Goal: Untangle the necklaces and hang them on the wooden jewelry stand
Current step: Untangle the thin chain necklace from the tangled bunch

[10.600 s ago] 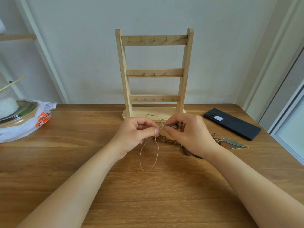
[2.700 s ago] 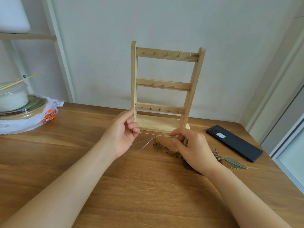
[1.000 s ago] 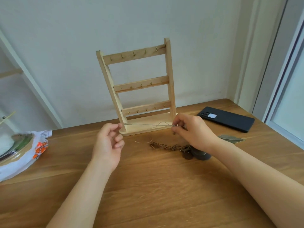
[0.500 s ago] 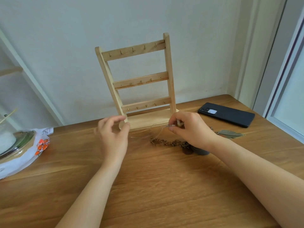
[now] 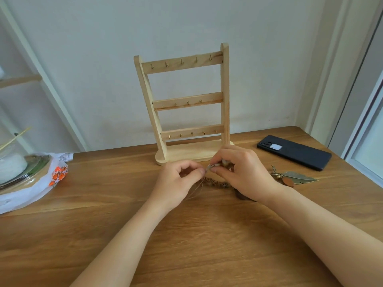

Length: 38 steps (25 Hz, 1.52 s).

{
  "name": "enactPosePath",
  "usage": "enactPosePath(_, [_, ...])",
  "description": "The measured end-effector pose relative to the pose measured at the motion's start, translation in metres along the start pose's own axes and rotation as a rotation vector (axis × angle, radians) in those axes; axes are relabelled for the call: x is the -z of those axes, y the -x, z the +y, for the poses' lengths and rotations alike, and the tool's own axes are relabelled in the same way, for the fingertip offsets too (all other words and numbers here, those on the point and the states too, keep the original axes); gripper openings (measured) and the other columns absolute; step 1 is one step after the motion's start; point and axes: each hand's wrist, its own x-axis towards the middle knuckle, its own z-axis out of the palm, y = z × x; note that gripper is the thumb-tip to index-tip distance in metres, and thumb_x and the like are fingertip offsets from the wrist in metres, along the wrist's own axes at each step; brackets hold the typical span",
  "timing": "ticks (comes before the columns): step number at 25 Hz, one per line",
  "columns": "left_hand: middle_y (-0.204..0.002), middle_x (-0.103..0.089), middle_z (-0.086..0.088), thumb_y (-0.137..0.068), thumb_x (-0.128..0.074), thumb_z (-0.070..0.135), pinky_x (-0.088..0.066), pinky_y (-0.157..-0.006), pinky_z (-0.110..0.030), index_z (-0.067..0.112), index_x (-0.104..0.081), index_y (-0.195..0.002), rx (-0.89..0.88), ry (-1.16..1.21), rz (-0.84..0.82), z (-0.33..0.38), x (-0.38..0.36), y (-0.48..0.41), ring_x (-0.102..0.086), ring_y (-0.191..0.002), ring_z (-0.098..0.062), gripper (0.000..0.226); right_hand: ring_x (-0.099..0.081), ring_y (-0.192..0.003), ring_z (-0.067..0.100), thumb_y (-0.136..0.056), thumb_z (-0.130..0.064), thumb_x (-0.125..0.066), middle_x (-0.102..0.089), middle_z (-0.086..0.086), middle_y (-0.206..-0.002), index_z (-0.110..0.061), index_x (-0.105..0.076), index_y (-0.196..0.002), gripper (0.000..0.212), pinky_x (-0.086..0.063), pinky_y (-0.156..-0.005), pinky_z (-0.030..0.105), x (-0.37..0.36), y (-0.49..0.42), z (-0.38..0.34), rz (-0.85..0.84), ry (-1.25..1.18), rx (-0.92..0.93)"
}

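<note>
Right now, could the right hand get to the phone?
Probably yes. The phone lies flat on the table, beyond and to the right of the right hand, with bare wood between them. The hand would first have to let go of the necklaces it pinches.

Soft daylight from the white-framed glass door (image 5: 373, 141) at the right of the frame leaves faint shadows on the brown wooden table (image 5: 186, 245). Edge lines bow; the thin beige cord necklace (image 5: 198, 186) looks blurred.
</note>
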Motion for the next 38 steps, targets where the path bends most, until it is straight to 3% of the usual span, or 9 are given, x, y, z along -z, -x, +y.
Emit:
enactPosePath(3, [-0.079, -0.073, 0.004, -0.09, -0.073, 0.018, -0.049, -0.069, -0.017, 0.021, -0.078, -0.085, 0.014, 0.004, 0.008, 0.002, -0.001, 0.001, -0.062, -0.072, -0.004, 0.008, -0.06, -0.079, 0.01, -0.085, -0.019, -0.078, -0.064, -0.008, -0.085, -0.018, -0.073, -0.091, 0.008, -0.051, -0.069, 0.025, -0.001, -0.001, -0.002, -0.011, -0.003, -0.014])
enactPosePath(7, [-0.079, -0.069, 0.008, -0.091, -0.071, 0.015, -0.049, -0.07, -0.019, 0.022, -0.073, -0.087, -0.132, -0.163, 0.083, -0.003, 0.001, 0.001, -0.062, -0.078, -0.006, 0.008, -0.065, -0.09, 0.002, -0.09, -0.031, -0.073, -0.071, -0.012, -0.094, -0.023, -0.074, -0.113, 0.024, -0.05, -0.079, 0.013, 0.0, -0.002, -0.008, -0.093, -0.059, -0.133])
enactPosePath(10, [-0.084, -0.071, 0.012, -0.09, -0.073, 0.015, -0.048, -0.075, -0.016, 0.026, -0.076, -0.09, -0.209, -0.205, 0.129, -0.003, -0.001, 0.002, -0.064, -0.087, -0.01, 0.011, -0.065, -0.083, 0.001, -0.091, -0.023, -0.073, -0.072, -0.009, -0.086, -0.022, -0.075, -0.106, 0.016, -0.049, -0.073, 0.011, 0.0, -0.001, -0.009, -0.108, -0.143, -0.201])
enactPosePath(15, [-0.071, -0.076, 0.006, -0.096, -0.065, 0.015, -0.052, -0.086, -0.02, 0.021, -0.076, -0.101, -0.077, -0.022, 0.132, 0.003, 0.005, 0.001, -0.072, -0.081, -0.003, 0.013, -0.059, -0.072, 0.001, -0.091, -0.015, -0.072, -0.065, -0.01, -0.077, -0.018, -0.072, -0.098, 0.007, -0.045, -0.066, 0.012, 0.0, -0.001, -0.009, -0.095, -0.172, -0.239])
enactPosePath(20, [-0.073, -0.075, 0.004, -0.082, -0.081, 0.009, -0.05, -0.065, -0.017, 0.017, -0.078, -0.082, -0.062, -0.006, 0.073, 0.005, 0.002, 0.003, -0.07, -0.068, -0.008, 0.009, -0.056, -0.071, 0.001, -0.092, -0.017, -0.071, -0.063, -0.013, -0.075, -0.02, -0.071, -0.096, 0.005, -0.044, -0.065, 0.012, -0.001, -0.001, -0.011, -0.094, -0.164, -0.223])
enactPosePath(25, [-0.072, -0.075, 0.006, -0.08, -0.082, 0.008, -0.053, -0.065, -0.019, 0.018, -0.078, -0.079, -0.06, -0.029, 0.064, 0.002, 0.002, 0.004, -0.07, -0.068, -0.008, 0.011, -0.058, -0.072, 0.002, -0.09, -0.015, -0.073, -0.063, -0.013, -0.075, -0.024, -0.069, -0.094, 0.01, -0.045, -0.065, 0.013, -0.003, 0.002, -0.016, -0.114, -0.169, -0.21])
enactPosePath(30, [-0.068, -0.073, 0.006, -0.077, -0.082, 0.006, -0.047, -0.059, -0.013, 0.016, -0.076, -0.075, -0.082, -0.081, 0.08, 0.006, 0.002, 0.005, -0.064, -0.06, 0.0, 0.012, -0.057, -0.064, -0.004, -0.09, -0.011, -0.073, -0.064, -0.012, -0.074, -0.015, -0.073, -0.093, 0.005, -0.042, -0.06, 0.009, -0.001, 0.001, -0.018, -0.144, -0.235, -0.219])
enactPosePath(34, [-0.066, -0.068, 0.004, -0.077, -0.075, 0.004, -0.047, -0.057, -0.02, 0.015, -0.069, -0.071, -0.096, -0.129, 0.013, 0.006, 0.002, 0.005, -0.057, -0.058, -0.005, 0.014, -0.06, -0.064, -0.002, -0.09, -0.012, -0.074, -0.071, -0.004, -0.077, -0.015, -0.073, -0.093, 0.004, -0.045, -0.061, 0.011, -0.004, 0.002, -0.021, -0.173, -0.282, -0.233])
enactPosePath(38, [-0.055, -0.045, 0.007, -0.084, -0.056, 0.006, -0.03, -0.052, -0.024, 0.013, -0.056, -0.069, -0.019, 0.018, -0.112, 0.003, 0.001, 0.002, -0.037, -0.054, -0.012, 0.017, -0.057, -0.066, 0.001, -0.09, -0.013, -0.073, -0.068, -0.006, -0.077, -0.018, -0.073, -0.095, 0.007, -0.041, -0.061, 0.01, -0.005, 0.001, -0.018, -0.164, -0.196, -0.176])
